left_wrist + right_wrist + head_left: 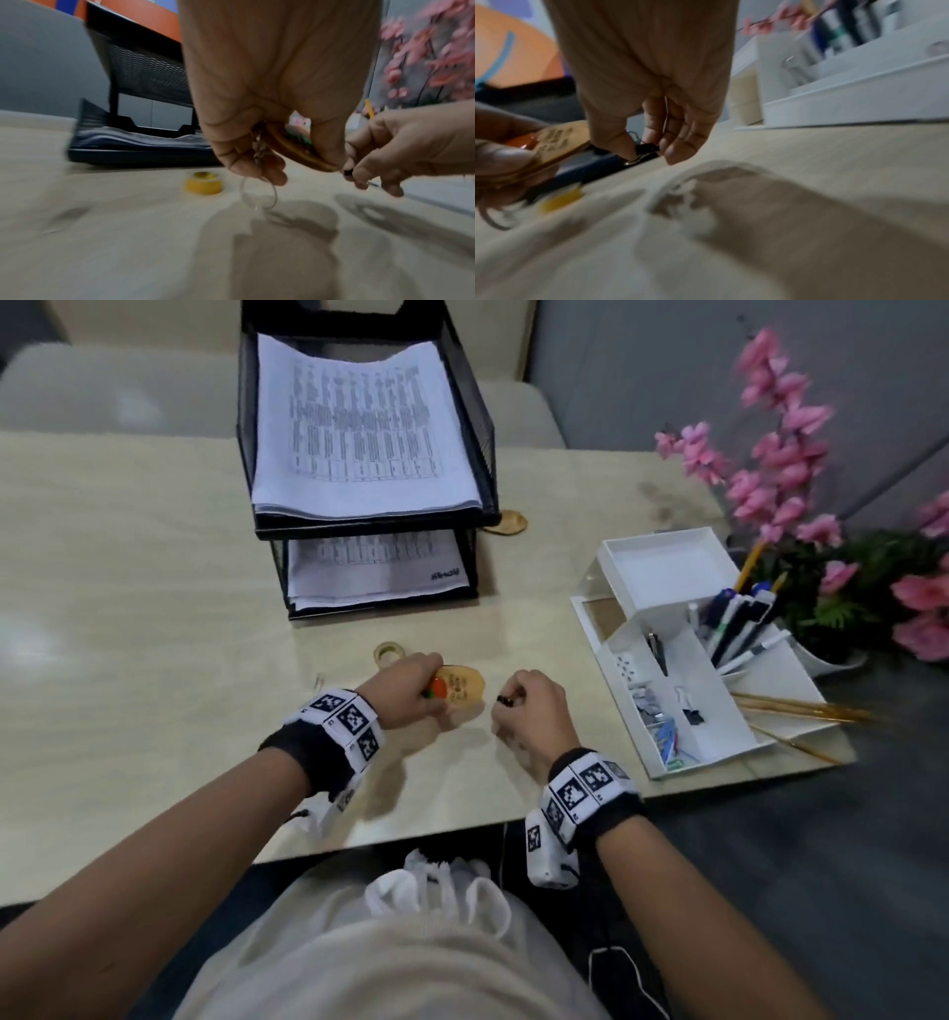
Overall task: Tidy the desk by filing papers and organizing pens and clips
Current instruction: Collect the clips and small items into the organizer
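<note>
Desk [154, 557]; mesh paper tray [490, 454], papers filed; white organizer [729, 737], pens and clips sorted. Wooden keychain tag [462, 686] was gripped by left hand [411, 693]; black binder clip [646, 147] was pinched by right hand [529, 706]. Risk judged: clip slipped from so slight a pinch.

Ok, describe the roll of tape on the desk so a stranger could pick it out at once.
Start at the black mesh paper tray at the back of the desk. In front of it, beside the left hand, lies the roll of tape. It is a small yellowish ring lying flat, the only round hollow thing there.
</note>
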